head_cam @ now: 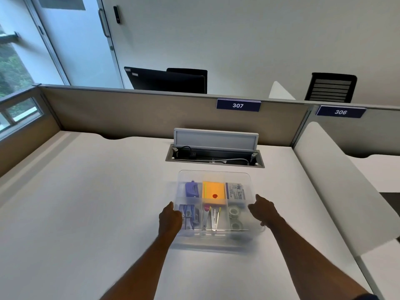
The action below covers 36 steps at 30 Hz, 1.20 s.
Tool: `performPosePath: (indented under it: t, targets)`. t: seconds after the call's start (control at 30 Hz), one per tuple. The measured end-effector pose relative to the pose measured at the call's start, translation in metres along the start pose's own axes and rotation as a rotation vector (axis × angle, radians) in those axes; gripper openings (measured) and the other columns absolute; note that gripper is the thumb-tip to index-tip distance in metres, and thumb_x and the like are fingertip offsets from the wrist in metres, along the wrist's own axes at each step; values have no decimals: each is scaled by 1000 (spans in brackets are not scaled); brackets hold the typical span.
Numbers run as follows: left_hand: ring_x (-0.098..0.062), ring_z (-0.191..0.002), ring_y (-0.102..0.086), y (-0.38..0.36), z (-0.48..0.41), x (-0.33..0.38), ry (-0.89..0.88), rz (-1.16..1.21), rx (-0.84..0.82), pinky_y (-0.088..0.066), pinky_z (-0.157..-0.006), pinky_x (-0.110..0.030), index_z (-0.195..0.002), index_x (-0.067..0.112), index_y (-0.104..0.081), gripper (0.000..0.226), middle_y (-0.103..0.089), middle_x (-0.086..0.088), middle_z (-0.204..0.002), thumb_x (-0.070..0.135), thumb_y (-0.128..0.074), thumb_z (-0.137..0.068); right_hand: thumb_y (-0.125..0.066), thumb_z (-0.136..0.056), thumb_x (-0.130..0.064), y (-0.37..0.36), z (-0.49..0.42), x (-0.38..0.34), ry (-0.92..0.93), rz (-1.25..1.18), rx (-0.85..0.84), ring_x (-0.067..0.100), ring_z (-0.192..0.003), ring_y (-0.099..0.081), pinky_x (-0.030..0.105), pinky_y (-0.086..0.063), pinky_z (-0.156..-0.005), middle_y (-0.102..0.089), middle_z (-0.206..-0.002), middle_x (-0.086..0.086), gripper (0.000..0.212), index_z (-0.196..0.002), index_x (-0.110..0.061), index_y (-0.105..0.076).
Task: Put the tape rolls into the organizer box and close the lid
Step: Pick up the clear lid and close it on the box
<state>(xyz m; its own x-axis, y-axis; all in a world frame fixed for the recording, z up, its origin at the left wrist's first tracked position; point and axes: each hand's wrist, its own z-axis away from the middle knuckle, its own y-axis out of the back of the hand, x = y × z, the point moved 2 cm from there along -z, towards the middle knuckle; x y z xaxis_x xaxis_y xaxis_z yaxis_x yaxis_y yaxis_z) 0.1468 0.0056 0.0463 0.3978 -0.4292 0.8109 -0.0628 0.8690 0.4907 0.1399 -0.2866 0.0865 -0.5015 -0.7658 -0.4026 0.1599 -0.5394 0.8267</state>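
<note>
Tape rolls (pixel 234 217) already lie in the near right compartment of the organizer box (pixel 213 239), one behind the other, seen through the clear lid (pixel 214 176). The left hand (pixel 170 219) has its grip curled against the left side of the box at lid level; the right hand (pixel 263 211) has its fingers partly folded against the right side. Whether either grip pinches the lid or only rests on it cannot be told, as the plastic is blurred. The lid appears to lie over the box, so the step in hand is judged to be seating it.

Procedure: keep both hands level and opposite each other, press down evenly along both side edges, then check the near and far edges for a raised corner. Uneven pressure could tilt the lid or slide the box.

Other compartments hold a purple item, an orange pad (pixel 213 190), a labelled packet and metal tools. The box stands mid-tabletop (pixel 86 202), clear on all sides. An open cable tray (pixel 214 155) lies just behind it; a partition (pixel 129 113) closes the far edge, so avoid pushing forward.
</note>
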Motion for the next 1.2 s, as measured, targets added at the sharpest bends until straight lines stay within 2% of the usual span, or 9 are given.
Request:
performPosePath:
  t: [0.07,0.13,0.23,0.33,0.47,0.7,0.9,1.03,1.2]
  targets:
    - [-34,-133,-41,0,1,-1,-3,8,-1,-29,-113,-39,-138,2,-41,48,-43,-20,-146,3,-45,-90,-42,-90,-17,-2,0,3,-7,6,-23,42,-109,-59,44,-52,-93,-55,-126,22,40,-129,-7,-45]
    - [-34,-134,-41,0,0,-1,-4,14,-4,-29,-113,-40,-138,2,-41,47,-43,-20,-146,4,-46,-91,-41,-94,-21,-5,1,7,-34,-18,-38,41,-113,-58,45,-51,-96,-52,-133,22,51,-143,-13,-33]
    - [-34,-134,-41,0,-1,-4,-10,-2,-16,-29,-113,-41,-138,3,-41,47,-43,-19,-146,4,-44,-91,-40,-97,-32,-12,0,12,-1,59,-9,40,-119,-55,43,-48,-100,-47,-140,20,56,-147,-11,-25]
    - [-35,-133,-42,-3,-2,-9,-27,-17,-16,-30,-114,-42,-138,4,-41,45,-44,-18,-146,5,-40,-93,-36,-99,-37,-19,-1,19,-1,63,0,41,-129,-45,46,-41,-106,-48,-139,26,63,-152,-15,-12]
    - [-36,-130,-45,-8,-3,-16,-73,-28,24,-31,-112,-44,-137,1,-42,40,-46,-21,-143,13,-34,-100,-32,-100,-40,-26,1,28,5,-20,-29,41,-123,-52,44,-41,-104,-53,-136,25,63,-153,-26,-1]
    - [-37,-129,-46,-18,3,-27,-126,31,83,-34,-110,-46,-141,6,-38,40,-47,-18,-143,14,-34,-102,-30,-101,-42,-49,10,41,52,-187,110,42,-106,-63,42,-48,-92,-64,-119,26,58,-152,-30,-7]
    - [-36,-123,-53,-21,4,-32,-193,-8,130,-39,-106,-46,-141,11,-39,41,-52,-15,-139,14,-35,-101,-29,-100,-43,-57,2,49,125,-186,151,32,-87,-68,36,-52,-79,-69,-106,18,59,-152,-29,-7]
    - [-36,-119,-56,-21,4,-33,-210,-20,139,-42,-103,-46,-142,10,-38,41,-54,-16,-137,11,-37,-100,-30,-100,-44,-60,-4,51,134,-155,193,31,-85,-68,29,-45,-70,-70,-103,17,59,-152,-29,-9]
    - [-35,-124,-51,-21,6,-30,-165,17,77,-39,-106,-44,-143,12,-36,41,-49,-14,-142,15,-34,-101,-31,-99,-45,-61,-7,52,120,-148,201,32,-88,-68,28,-41,-69,-69,-105,16,59,-152,-30,-11]
